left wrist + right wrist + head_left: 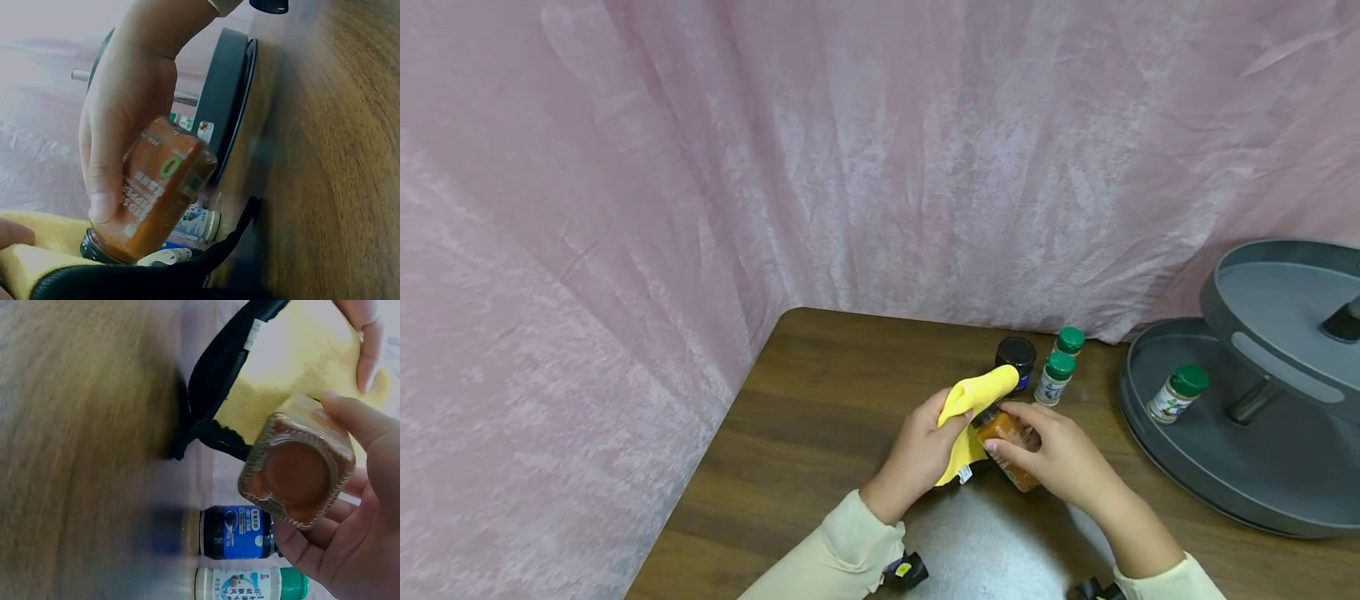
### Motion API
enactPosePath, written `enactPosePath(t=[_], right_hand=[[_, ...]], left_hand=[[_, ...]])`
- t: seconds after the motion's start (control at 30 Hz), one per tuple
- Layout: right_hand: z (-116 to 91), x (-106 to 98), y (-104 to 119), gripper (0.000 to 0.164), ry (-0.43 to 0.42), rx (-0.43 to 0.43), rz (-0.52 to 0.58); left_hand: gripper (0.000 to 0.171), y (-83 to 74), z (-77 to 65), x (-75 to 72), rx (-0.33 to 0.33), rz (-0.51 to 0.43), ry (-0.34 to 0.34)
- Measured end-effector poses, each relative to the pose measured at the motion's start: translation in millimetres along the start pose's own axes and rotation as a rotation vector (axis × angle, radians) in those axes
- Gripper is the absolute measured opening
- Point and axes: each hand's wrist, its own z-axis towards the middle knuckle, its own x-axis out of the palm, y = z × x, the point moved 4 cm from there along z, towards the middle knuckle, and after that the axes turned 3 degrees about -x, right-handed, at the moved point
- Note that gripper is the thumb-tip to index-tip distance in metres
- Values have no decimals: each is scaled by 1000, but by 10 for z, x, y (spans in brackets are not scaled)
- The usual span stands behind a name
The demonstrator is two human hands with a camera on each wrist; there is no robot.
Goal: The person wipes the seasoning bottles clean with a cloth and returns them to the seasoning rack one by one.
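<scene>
In the head view my left hand [917, 450] grips a folded yellow cloth [976, 396], which has a white tag and, in the right wrist view, a black edge. My right hand [1067, 458] holds a squarish glass jar of orange-brown spice [1018, 454] between thumb and fingers. The jar is tilted, its black lid end toward the cloth and its ribbed base toward the right wrist view. In the left wrist view the jar [162, 181] shows a printed label, and its dark lid [94, 247] meets the cloth; part of the lid is hidden.
Behind the hands stand a black-lidded jar with a blue label [1017, 354] and two green-capped bottles, the nearer one [1054, 382] in front of the other [1070, 340]. At right, a grey two-tier round tray [1150, 467] bears another green-capped bottle [1172, 400]. Pink curtain [880, 167] hangs behind the wooden table.
</scene>
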Motion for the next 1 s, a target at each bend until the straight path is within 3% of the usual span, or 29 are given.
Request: enactPosePath(t=[0.2, 0.47, 0.67, 1.0], right_hand=[[-33, 14, 103, 53, 47, -69, -38], [-31, -23, 117, 54, 62, -28, 61], [-8, -34, 96, 58, 23, 52, 163], [7, -7, 92, 54, -57, 78, 262]], left_hand=[[31, 1, 7, 2, 7, 0, 11], [32, 18, 23, 12, -16, -79, 35], [36, -17, 13, -8, -7, -105, 23], [42, -48, -3, 10, 2, -101, 6]])
